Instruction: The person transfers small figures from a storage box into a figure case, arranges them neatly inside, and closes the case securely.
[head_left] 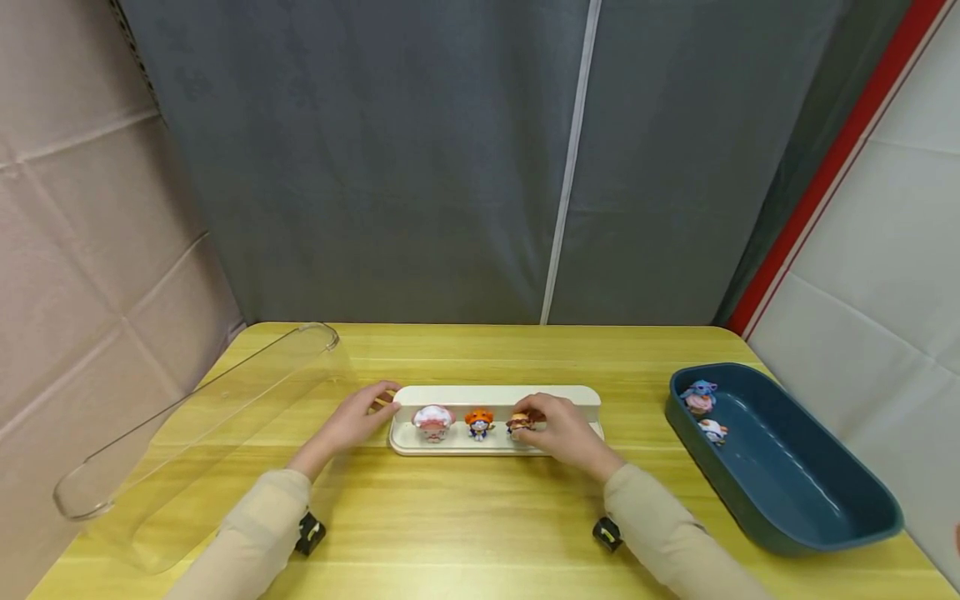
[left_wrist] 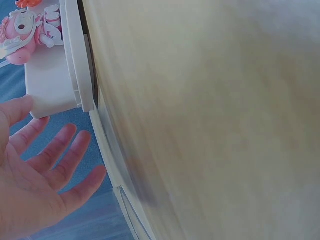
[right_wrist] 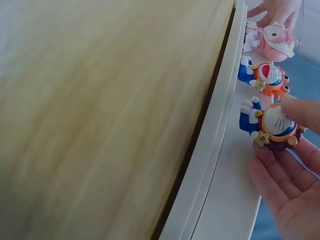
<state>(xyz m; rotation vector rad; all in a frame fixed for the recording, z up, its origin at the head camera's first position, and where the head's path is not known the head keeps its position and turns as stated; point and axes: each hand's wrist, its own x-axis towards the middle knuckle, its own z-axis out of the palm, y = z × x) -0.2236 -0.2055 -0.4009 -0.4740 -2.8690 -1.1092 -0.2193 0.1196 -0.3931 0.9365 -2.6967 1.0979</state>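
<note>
Figurines point(head_left: 480, 426): five, two in tub point(head_left: 795, 475)

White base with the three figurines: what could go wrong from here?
The right hand pinches the brown-topped figurine beside the orange-topped figurine, so a slip might knock both over. The left hand is at the end of the white base; a push there could shift it and tip the pink figurine. The clear cover sits towards the table's left side, where a bump might dislodge it.
</note>
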